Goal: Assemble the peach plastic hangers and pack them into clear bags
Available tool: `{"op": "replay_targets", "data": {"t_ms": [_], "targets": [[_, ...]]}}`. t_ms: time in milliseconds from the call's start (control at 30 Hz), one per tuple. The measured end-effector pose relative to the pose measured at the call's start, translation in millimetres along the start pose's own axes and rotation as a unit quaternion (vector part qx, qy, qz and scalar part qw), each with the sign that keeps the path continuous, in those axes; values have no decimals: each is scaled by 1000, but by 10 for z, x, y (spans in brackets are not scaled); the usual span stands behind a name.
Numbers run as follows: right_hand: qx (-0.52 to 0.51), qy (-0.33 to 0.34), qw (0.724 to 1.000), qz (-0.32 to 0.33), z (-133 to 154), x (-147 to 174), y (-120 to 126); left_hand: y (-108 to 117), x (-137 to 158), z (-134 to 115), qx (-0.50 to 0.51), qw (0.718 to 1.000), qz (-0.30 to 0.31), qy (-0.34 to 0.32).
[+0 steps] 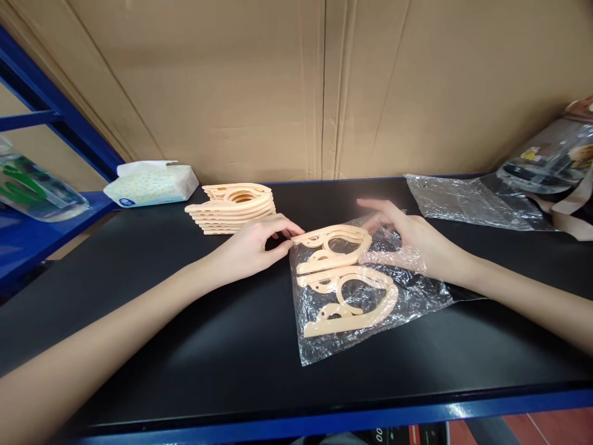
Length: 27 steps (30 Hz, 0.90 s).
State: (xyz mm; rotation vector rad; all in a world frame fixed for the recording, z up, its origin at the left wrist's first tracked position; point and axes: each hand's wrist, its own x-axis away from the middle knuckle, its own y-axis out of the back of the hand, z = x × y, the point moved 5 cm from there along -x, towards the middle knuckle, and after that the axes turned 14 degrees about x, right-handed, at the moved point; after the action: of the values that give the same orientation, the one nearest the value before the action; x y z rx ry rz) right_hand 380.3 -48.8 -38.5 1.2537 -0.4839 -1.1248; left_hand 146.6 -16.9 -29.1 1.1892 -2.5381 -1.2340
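Note:
A clear plastic bag [417,304] lies on the black tabletop, with a cream folding hanger [393,296] and a second, upper cream folding hanger [340,230] side by side in it. My left hand [259,244] pinches the bag's upper left corner, right where the upper hanger's tip ends. Over the bag's right part is my right hand [417,241], slightly blurred, thumb and fingers spread apart. Its thumb comes close to the upper hanger's curved end. Clear film overlaps these fingers; whether they are inside the bag I cannot tell.
Behind my left hand stands a stack of several cream hangers [231,210]. A tissue pack [151,184] sits at the back left, near a bottle [37,185] on a blue frame. Another clear bag [477,201] and a strapped transparent container [546,154] lie back right. Cardboard [222,80] closes off the rear.

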Motion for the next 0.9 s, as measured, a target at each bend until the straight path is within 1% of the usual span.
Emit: {"op": "replay_targets", "data": {"t_ms": [200, 367, 467, 600, 900], "targets": [[37, 40, 998, 15, 5, 6, 74, -6, -11, 41, 6, 1000, 2, 18], [38, 45, 998, 10, 29, 12, 78, 4, -23, 40, 5, 999, -12, 33], [55, 43, 998, -2, 32, 17, 71, 6, -19, 10, -3, 1000, -21, 19], [76, 42, 996, 3, 35, 18, 61, -9, -14, -28, -16, 1000, -19, 1], [80, 41, 996, -6, 48, 24, 56, -16, 8, -9, -43, 999, -10, -19]]}}
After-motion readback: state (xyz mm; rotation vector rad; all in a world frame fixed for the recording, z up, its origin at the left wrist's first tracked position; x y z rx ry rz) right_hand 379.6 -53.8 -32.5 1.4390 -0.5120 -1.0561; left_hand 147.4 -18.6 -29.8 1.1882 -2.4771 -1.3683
